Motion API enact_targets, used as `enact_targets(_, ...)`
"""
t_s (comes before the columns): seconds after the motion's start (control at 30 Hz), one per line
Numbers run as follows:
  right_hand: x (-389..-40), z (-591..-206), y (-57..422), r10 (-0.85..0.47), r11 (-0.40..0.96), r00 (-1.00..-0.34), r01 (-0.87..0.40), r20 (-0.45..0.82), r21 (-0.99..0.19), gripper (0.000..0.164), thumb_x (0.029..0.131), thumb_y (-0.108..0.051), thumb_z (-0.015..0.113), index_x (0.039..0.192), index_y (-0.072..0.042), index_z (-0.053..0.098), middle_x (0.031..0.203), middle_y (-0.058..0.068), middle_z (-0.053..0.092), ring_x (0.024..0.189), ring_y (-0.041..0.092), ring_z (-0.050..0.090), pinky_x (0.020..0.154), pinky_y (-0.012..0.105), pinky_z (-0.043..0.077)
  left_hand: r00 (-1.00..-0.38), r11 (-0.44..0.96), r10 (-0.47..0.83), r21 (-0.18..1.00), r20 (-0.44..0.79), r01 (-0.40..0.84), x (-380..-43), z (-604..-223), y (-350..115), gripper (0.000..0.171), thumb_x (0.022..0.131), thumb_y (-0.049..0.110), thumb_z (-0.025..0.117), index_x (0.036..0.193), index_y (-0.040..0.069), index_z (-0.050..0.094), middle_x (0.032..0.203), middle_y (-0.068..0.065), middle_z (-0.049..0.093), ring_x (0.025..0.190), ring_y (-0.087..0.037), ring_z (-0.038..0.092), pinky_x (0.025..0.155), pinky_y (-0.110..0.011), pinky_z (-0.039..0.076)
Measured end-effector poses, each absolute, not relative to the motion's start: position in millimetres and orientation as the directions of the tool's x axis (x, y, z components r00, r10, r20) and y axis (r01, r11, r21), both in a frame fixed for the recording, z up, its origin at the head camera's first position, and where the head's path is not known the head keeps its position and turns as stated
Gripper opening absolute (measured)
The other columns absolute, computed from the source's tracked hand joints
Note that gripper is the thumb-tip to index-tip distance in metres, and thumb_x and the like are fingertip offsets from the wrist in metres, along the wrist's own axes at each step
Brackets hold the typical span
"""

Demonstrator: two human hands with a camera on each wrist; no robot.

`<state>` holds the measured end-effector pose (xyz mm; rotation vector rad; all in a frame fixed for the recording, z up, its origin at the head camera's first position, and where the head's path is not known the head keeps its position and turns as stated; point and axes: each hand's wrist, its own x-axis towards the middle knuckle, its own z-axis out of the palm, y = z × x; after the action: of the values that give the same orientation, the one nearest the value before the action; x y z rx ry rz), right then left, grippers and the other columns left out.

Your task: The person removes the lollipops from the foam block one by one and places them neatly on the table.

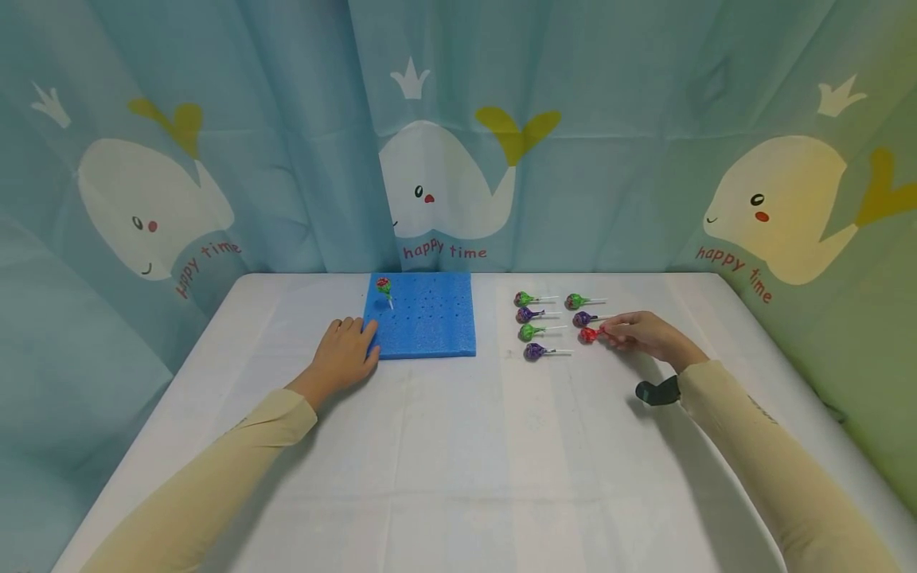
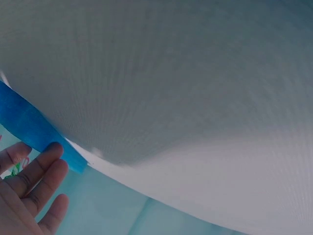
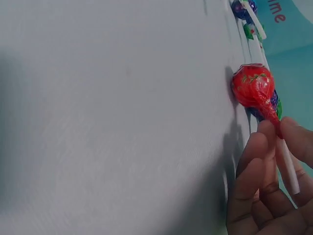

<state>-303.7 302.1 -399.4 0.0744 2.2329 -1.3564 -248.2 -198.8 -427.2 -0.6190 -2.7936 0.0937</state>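
Observation:
My right hand (image 1: 648, 336) pinches a red-wrapped lollipop (image 3: 253, 85) between thumb and fingertips, where the wrapper narrows onto the white stick. Whether the candy still touches the table, I cannot tell. Just behind it lies a purple lollipop (image 1: 582, 319), its stick partly hidden by the hand. On the left, my left hand (image 1: 344, 354) rests against the near left corner of a blue foam board (image 1: 437, 338) dotted with small holes. Its fingers (image 2: 46, 178) are loosely extended along the board's edge. One red-and-green lollipop (image 1: 384, 285) stands upright in the board's far left part.
Between board and right hand lie several lollipops in a column, among them a green one (image 1: 528, 333) and a purple one (image 1: 533, 352), sticks pointing right. Another green lollipop (image 1: 575, 302) lies farther back. A whale-print curtain (image 1: 609, 191) borders the white table (image 1: 458, 469).

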Motion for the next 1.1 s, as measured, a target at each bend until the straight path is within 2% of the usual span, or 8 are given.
enact_targets(0.2, -304, -401, 308, -0.172, 0.527, -0.870, 0.314, -0.461, -0.789, 0.043, 0.097, -0.016, 0.049, 0.130, 0.011, 0.043, 0.089, -0.010, 0.063, 0.080, 0.005, 0.054, 0.075, 0.018, 0.050, -0.869, 0.908, 0.420, -0.113, 0.260, 0.404, -248, -429, -199, 0.031, 0.088, 0.026, 0.054, 0.107, 0.000, 0.053, 0.091, -0.018, 0.059, 0.088, -0.034, 0.057, 0.084, -0.049, 0.043)
enact_targets(0.43, -307, -403, 314, -0.127, 0.535, -0.885, 0.319, -0.447, -0.782, 0.039, 0.097, -0.014, 0.049, 0.126, 0.011, 0.045, 0.083, -0.011, 0.063, 0.076, 0.004, 0.055, 0.072, 0.017, 0.050, -0.874, 0.909, 0.416, -0.097, 0.251, 0.405, -249, -428, -200, 0.032, 0.089, 0.025, 0.053, 0.108, 0.000, 0.052, 0.093, -0.019, 0.059, 0.090, -0.035, 0.056, 0.085, -0.050, 0.043)
enact_targets(0.87, -307, -402, 324, -0.164, 0.518, -0.874, 0.318, -0.457, -0.794, 0.041, 0.097, -0.014, 0.049, 0.127, 0.014, 0.043, 0.085, -0.011, 0.067, 0.075, 0.000, 0.059, 0.072, 0.018, 0.052, -0.871, 0.908, 0.418, -0.101, 0.259, 0.406, -249, -428, -200, 0.032, 0.089, 0.025, 0.054, 0.108, 0.000, 0.053, 0.092, -0.019, 0.059, 0.090, -0.034, 0.057, 0.085, -0.050, 0.043)
enact_targets(1.1, -306, -400, 332, -0.138, 0.521, -0.874, 0.337, -0.467, -0.785, 0.044, 0.096, -0.015, 0.050, 0.129, 0.014, 0.041, 0.084, -0.012, 0.067, 0.074, -0.001, 0.059, 0.073, 0.017, 0.052, -0.878, 0.910, 0.413, -0.099, 0.243, 0.401, -249, -429, -199, 0.033, 0.090, 0.025, 0.053, 0.110, 0.000, 0.052, 0.096, -0.020, 0.059, 0.092, -0.035, 0.056, 0.087, -0.051, 0.043)
